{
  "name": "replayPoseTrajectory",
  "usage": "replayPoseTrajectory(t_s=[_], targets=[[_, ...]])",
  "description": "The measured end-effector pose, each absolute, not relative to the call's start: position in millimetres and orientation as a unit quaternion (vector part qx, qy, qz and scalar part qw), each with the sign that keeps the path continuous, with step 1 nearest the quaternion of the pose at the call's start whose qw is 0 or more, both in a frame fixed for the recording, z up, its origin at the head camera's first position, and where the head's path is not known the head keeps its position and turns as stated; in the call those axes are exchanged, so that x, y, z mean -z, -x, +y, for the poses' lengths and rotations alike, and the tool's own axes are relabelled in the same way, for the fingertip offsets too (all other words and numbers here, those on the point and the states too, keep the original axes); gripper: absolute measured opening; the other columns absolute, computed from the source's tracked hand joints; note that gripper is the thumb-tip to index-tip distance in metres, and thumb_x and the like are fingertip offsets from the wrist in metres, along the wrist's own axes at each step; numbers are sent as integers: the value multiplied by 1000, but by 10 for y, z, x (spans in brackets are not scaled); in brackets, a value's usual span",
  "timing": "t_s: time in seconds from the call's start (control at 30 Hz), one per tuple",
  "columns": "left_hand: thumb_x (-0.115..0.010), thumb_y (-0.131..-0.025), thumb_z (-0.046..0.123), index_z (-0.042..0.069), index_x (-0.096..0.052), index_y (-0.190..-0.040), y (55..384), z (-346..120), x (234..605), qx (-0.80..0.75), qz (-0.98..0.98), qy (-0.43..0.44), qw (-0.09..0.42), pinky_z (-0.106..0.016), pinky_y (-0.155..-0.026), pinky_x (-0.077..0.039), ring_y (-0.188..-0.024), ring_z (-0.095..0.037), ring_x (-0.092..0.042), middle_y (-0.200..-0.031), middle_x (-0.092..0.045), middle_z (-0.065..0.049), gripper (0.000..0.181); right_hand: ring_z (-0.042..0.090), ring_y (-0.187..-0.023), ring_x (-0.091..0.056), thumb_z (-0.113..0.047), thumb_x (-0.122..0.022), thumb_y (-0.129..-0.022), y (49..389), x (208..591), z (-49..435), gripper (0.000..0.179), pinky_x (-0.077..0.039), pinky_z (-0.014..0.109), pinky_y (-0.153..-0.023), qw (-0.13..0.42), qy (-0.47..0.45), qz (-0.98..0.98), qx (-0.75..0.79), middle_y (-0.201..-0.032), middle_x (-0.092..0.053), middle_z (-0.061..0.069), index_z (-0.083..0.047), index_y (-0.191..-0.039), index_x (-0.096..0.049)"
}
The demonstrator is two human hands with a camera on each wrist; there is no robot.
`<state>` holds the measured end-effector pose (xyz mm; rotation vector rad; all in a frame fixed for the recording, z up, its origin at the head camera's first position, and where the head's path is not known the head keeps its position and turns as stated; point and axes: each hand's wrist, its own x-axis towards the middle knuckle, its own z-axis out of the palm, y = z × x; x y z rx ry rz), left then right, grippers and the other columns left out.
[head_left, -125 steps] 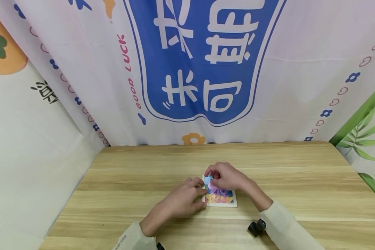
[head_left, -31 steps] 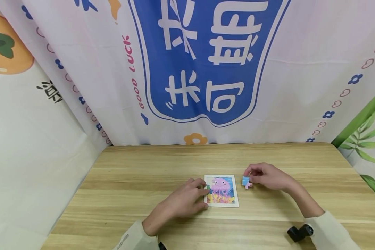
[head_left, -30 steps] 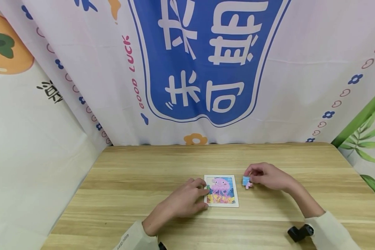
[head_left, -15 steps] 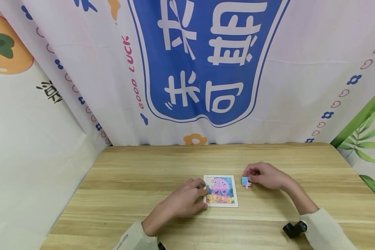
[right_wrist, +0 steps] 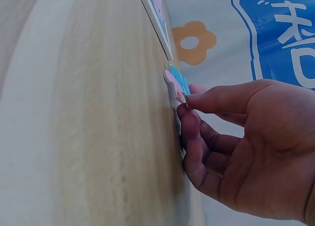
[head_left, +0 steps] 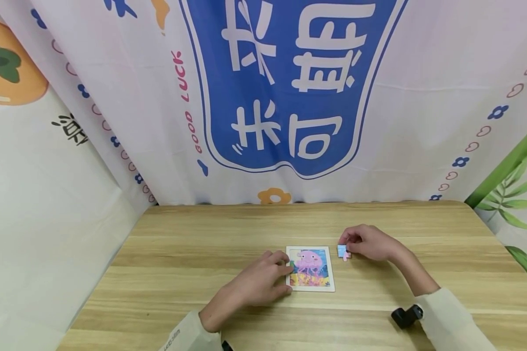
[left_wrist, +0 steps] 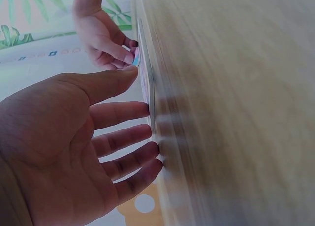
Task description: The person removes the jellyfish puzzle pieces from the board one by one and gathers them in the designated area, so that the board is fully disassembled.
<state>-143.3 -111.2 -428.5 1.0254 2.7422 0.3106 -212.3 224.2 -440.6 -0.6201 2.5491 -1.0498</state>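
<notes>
Far left: white cloth printed with an orange fruit (head_left: 13,63). Then beige left sleeve (head_left: 192,334), left hand (head_left: 260,279) on the pale wood-grain table (head_left: 193,253). Left fingers loosely extended and spread, gripping nothing; fingertips at the left edge of the flat, square, white-bordered jigsaw board (head_left: 312,288), at least one touching.

Board lies flat, sides roughly in line with the table's; no clear long axis. Its printed pink jellyfish (head_left: 311,260) points head away from the person, tentacles toward them. Pale bare patch (head_left: 295,255) at the board's far-left corner.

Right of board, near its far-right corner, apart from it: small flat blue-and-pink jigsaw piece (head_left: 342,251). Blue part faces left and away, pink part right; pink knob points toward the person. Roughly square body, no clear long axis. In right wrist view it sits tipped, close to the tabletop; contact unclear.

Right hand (head_left: 373,242) pinches its right edge, thumb against fingers, other fingers curled loosely. Further right, small black device (head_left: 407,316) beside beige right sleeve (head_left: 452,317).
</notes>
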Motion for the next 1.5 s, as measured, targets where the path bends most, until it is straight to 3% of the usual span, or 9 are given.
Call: replayPoseTrajectory(t_s=[0.43, 1.03, 1.5], targets=[[-74, -103, 38, 11, -70, -144, 1439, -1111, 4309, -101, 928, -346, 101, -37, -110, -54, -131, -23, -58, -149, -61, -5, 50, 16, -88, -57, -2, -77, -92, 2104, 4421, 2234, 16, -49, 24, -75, 160, 221, 891, 364, -94, -69, 1, -7, -106, -75], [-74, -103, 38, 10, -70, -143, 1443, -1105, 4305, -102, 928, -346, 99, -37, -110, -54, -131, -23, -58, -149, -61, -5, 49, 16, -86, -58, -3, -78, -94, 2084, 4388, 2185, 17, -50, 24, -73, 145, 210, 896, 365, -95, -69, 3, -6, -110, -74], [-76, -102, 36, 9, -70, -143, 1440, -1108, 4304, -107, 927, -347, 97, -37, -109, -54, -129, -23, -58, -147, -62, -6, 50, 13, -84, -62, 0, -76, -93, 2094, 4374, 1838, 19, -56, 25, -71, 145, 233, 884, 379, -95, -70, 4, -5, -112, -73]])
